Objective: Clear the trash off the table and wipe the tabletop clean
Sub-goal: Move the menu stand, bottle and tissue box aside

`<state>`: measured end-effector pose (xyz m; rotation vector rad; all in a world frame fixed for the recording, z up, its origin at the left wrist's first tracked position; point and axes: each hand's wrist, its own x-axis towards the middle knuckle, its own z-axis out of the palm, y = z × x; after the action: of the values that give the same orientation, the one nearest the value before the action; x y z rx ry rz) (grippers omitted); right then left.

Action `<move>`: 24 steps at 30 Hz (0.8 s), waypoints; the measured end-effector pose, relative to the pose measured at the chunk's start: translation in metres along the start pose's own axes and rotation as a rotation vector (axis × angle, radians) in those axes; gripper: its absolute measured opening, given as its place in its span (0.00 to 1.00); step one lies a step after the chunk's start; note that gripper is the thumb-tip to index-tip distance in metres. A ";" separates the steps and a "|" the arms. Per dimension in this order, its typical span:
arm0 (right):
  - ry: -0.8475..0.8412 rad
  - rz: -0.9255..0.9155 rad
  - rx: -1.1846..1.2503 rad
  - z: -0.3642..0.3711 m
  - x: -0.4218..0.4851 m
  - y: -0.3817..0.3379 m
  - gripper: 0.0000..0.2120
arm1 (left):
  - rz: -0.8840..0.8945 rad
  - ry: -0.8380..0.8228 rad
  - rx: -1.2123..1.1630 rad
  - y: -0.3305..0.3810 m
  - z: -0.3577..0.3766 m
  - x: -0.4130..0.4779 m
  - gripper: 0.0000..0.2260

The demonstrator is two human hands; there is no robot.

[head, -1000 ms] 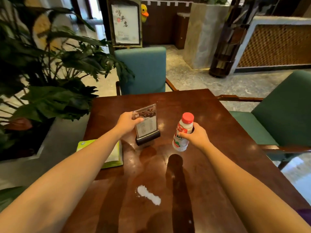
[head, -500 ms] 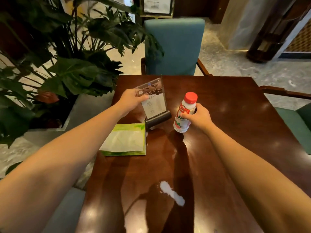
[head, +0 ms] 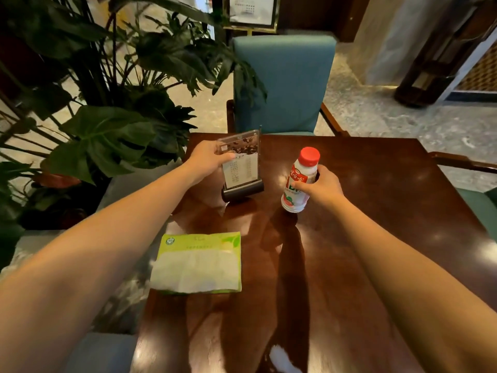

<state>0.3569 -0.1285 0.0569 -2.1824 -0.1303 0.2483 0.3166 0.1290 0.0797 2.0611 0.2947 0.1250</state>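
Observation:
My right hand (head: pixel 321 188) grips a small white drink bottle (head: pixel 298 181) with a red cap, held upright just above or on the dark wooden table (head: pixel 390 211). My left hand (head: pixel 207 160) holds the top left corner of a clear acrylic menu stand (head: pixel 242 168) with a black base, standing near the table's far left edge. A green pack of white tissues (head: pixel 197 263) lies flat at the left edge. A white spill (head: pixel 281 359) shows on the tabletop at the bottom of the view.
A teal chair (head: pixel 285 82) stands at the far side of the table. Another green chair (head: pixel 481 203) is at the right edge. A large leafy plant (head: pixel 107 109) crowds the left side. Stone floor lies beyond.
The view has tilted down and moved closer, so the tissue pack now shows fully. Both hands keep their holds; the stand and bottle sit nearer the table's far left.

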 end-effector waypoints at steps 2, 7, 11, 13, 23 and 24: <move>0.012 -0.008 0.001 -0.003 0.011 -0.001 0.28 | -0.001 -0.006 0.019 -0.001 0.005 0.013 0.09; 0.044 -0.010 0.001 -0.006 0.034 0.001 0.28 | 0.023 -0.042 0.059 -0.008 0.016 0.042 0.09; 0.041 -0.005 -0.020 -0.001 0.055 0.005 0.27 | 0.015 -0.102 0.078 -0.015 0.013 0.066 0.09; 0.028 -0.008 -0.035 0.002 0.068 0.004 0.28 | 0.009 -0.124 0.077 -0.018 0.009 0.078 0.10; 0.009 -0.060 -0.025 0.032 0.130 -0.014 0.27 | -0.004 -0.143 0.104 -0.029 -0.012 0.130 0.12; 0.004 -0.065 -0.022 0.036 0.135 -0.015 0.27 | -0.010 -0.150 0.102 -0.032 -0.014 0.133 0.12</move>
<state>0.4798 -0.0664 0.0308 -2.1963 -0.2020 0.2062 0.4366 0.1903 0.0543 2.1566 0.2226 -0.0512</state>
